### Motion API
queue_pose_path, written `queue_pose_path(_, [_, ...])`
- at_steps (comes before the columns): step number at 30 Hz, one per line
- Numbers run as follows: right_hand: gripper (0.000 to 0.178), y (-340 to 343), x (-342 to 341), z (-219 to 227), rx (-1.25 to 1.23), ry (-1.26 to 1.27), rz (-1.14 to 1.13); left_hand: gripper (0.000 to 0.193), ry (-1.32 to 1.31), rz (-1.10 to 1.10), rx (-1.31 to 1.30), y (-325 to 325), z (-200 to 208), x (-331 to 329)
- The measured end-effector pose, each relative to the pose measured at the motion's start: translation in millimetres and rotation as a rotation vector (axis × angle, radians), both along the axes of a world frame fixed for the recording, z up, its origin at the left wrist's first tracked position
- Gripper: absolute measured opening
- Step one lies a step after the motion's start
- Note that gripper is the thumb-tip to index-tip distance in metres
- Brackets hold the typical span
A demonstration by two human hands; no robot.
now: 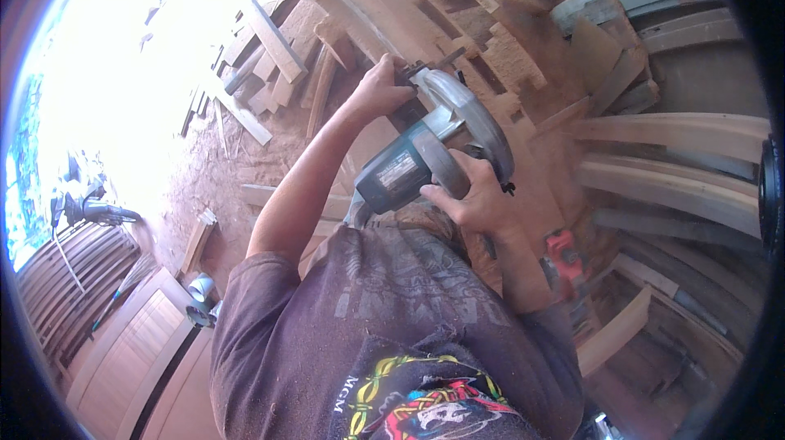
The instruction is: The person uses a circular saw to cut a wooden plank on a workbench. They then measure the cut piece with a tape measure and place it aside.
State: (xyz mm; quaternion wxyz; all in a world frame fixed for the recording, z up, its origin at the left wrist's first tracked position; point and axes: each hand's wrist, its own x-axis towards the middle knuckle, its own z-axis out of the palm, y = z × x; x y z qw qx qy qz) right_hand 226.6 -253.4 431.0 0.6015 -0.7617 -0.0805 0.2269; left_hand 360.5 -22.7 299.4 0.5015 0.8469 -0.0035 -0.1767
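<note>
Sawdust-covered workshop floor [192, 182], strewn with rough, oblong offcuts [276, 39]. Circular saw [409, 150] held above pale, slotted boards [388, 2], contact uncertain — right hand [486, 203] wrapped around the looped rear handle [437, 166], left hand [380, 95] clasped on the front, fingers partly hidden. Judged liable to bind or kick back upon any shifting of loose wood beneath, or any slip in powdery footing. Smooth, curved grey guard [484, 125]; boxy teal motor casing [384, 186] — hard against coarse, straight-grained timber.

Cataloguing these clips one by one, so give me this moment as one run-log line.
held: power saw | left grip: at its front | right grip: around its handle | left of saw: wood offcuts
</note>
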Motion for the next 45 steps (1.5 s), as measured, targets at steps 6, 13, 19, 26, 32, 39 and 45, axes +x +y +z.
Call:
queue_pose_path(6, [0.021, -1.4, 6.6, 8.8, 0.024, -0.002, -0.017, 0.041, -0.084, -0.003, 0.118, -15.2, 13.1, 1.5])
queue_pose_path(13, [0.024, 0.4, 11.4, 16.2, -0.017, 0.015, -0.002, 0.041, -0.092, 0.0, 0.116, -12.8, 24.9, 2.8])
queue_pose_path(19, [0.022, 3.7, 9.9, 15.8, 0.025, 0.038, -0.01, 0.042, -0.087, 0.003, 0.105, -11.3, 30.5, 3.0])
queue_pose_path(26, [0.034, 0.5, 7.0, 9.2, 0.053, -0.018, -0.006, 0.043, -0.105, 0.045, 0.147, -11.6, 24.3, 0.9])
queue_pose_path(32, [0.034, 1.7, 9.7, 13.7, -0.01, -0.035, 0.037, 0.045, -0.137, 0.044, 0.172, -5.4, 23.1, 1.3])
queue_pose_path(39, [0.031, 4.9, 11.1, 14.3, -0.008, -0.076, 0.04, 0.044, -0.129, 0.042, 0.143, -2.1, 30.3, 0.0])
queue_pose_path(45, [0.032, 6.9, 11.5, 18.5, -0.007, -0.136, 0.029, 0.045, -0.174, 0.033, 0.139, -0.6, 33.6, -0.5])
